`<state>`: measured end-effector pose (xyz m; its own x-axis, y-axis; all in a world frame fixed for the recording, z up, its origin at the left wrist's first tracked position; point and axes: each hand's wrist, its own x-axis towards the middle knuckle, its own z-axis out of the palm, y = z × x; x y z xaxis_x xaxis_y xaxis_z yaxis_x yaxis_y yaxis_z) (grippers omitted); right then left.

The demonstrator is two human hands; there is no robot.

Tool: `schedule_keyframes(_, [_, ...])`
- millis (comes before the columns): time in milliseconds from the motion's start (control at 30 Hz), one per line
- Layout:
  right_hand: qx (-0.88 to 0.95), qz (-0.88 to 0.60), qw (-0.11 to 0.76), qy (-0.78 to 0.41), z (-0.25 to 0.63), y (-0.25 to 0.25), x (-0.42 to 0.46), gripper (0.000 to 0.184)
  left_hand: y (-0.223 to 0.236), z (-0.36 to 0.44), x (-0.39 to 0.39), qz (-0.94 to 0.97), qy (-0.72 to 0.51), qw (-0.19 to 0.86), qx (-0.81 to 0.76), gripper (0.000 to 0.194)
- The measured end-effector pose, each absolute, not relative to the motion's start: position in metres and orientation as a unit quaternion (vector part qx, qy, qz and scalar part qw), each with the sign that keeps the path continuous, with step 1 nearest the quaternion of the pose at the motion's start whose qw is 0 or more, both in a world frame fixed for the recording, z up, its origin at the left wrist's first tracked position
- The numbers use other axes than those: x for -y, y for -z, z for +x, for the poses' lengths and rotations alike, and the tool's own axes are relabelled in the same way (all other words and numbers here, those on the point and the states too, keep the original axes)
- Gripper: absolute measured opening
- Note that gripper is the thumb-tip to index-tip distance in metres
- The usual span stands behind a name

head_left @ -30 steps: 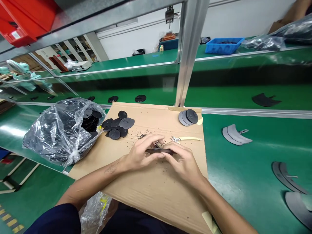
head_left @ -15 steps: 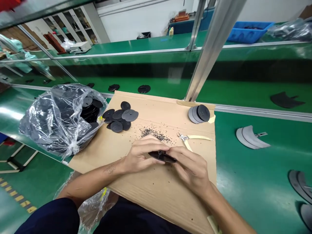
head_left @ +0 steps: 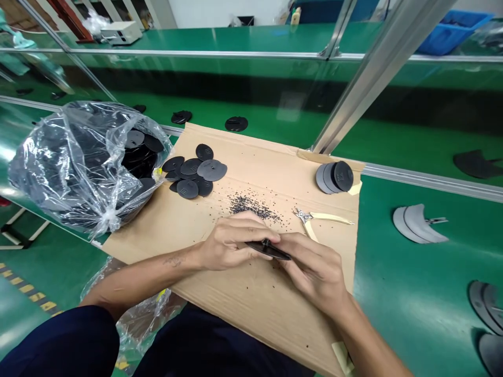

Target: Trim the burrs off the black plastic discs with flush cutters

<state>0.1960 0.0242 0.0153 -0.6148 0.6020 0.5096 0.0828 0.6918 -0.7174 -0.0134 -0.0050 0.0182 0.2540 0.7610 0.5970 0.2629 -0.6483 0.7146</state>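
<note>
Between my two hands a black plastic disc (head_left: 271,250) is held nearly edge-on, a small stub standing up at its middle. My left hand (head_left: 231,241) pinches its left side, and my right hand (head_left: 314,262) grips the right side; the fingertips of both hands almost meet on top. Beyond them, small black bits (head_left: 251,207) lie scattered on a cardboard sheet (head_left: 236,298). Side cutters (head_left: 310,217) with cream handles rest on the cardboard past my right hand. A loose pile of dark discs (head_left: 190,173) lies at the left, and a stack of discs (head_left: 334,178) at the right.
A clear plastic bag (head_left: 86,167) full of dark discs sits at the left. An aluminium post (head_left: 377,78) rises behind the cardboard. Curved grey parts (head_left: 416,224) lie on the green table (head_left: 393,293) at the right. A blue bin (head_left: 451,31) stands at the back right.
The camera view has tilted down and shifted slightly, so the scene sits differently in frame. Both hands keep their hold on the disc, with little other change.
</note>
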Motion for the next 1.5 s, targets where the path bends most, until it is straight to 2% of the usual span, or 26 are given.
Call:
schedule_keyframes(267, [0.827, -0.189, 0.376, -0.372, 0.193, -0.013, -0.026, 0.021, -0.025, -0.012, 0.006, 0.756, -0.509, 0.228, -0.343, 0.018])
schedule_keyframes(367, [0.813, -0.201, 0.386, -0.386, 0.193, -0.013, -0.026, 0.023, -0.024, -0.013, 0.005, 0.76, -0.501, 0.247, -0.332, 0.025])
schedule_keyframes(533, [0.777, -0.246, 0.419, -0.401, 0.195, -0.016, -0.028, 0.019, -0.018, -0.021, 0.001, 0.681, -0.47, 0.468, -0.31, 0.061])
schedule_keyframes(600, [0.769, -0.261, 0.423, -0.401, 0.195, -0.016, -0.028, 0.016, -0.016, -0.022, 0.001, 0.644, -0.47, 0.519, -0.309, 0.065])
schedule_keyframes(633, [0.768, -0.264, 0.422, -0.403, 0.195, -0.016, -0.028, 0.015, -0.016, -0.022, 0.002, 0.64, -0.471, 0.523, -0.308, 0.06])
schedule_keyframes(733, [0.771, -0.262, 0.411, -0.41, 0.194, -0.017, -0.028, 0.015, -0.016, -0.018, 0.003, 0.66, -0.482, 0.483, -0.315, 0.041])
schedule_keyframes(833, [0.801, -0.267, 0.372, -0.385, 0.196, -0.021, -0.031, 0.021, -0.016, -0.014, 0.004, 0.682, -0.507, 0.398, -0.345, 0.027])
schedule_keyframes(1033, [0.884, -0.38, 0.227, -0.152, 0.222, -0.02, -0.056, 0.06, -0.013, -0.014, 0.001, 0.7, -0.524, 0.264, -0.407, 0.023])
schedule_keyframes(1133, [0.894, -0.415, 0.16, -0.054, 0.24, -0.013, -0.068, 0.068, -0.013, -0.015, -0.001, 0.703, -0.522, 0.241, -0.418, 0.023])
schedule_keyframes(1233, [0.897, -0.421, 0.134, -0.012, 0.248, -0.01, -0.071, 0.056, -0.012, -0.014, -0.002, 0.693, -0.529, 0.24, -0.427, 0.023])
schedule_keyframes(1333, [0.885, -0.436, 0.158, -0.029, 0.245, -0.013, -0.07, 0.041, -0.011, -0.014, -0.004, 0.645, -0.54, 0.302, -0.449, 0.022])
schedule_keyframes(1500, [0.831, -0.44, 0.28, -0.197, 0.227, -0.031, -0.06, 0.027, -0.009, -0.016, -0.009, 0.53, -0.533, 0.483, -0.448, 0.035])
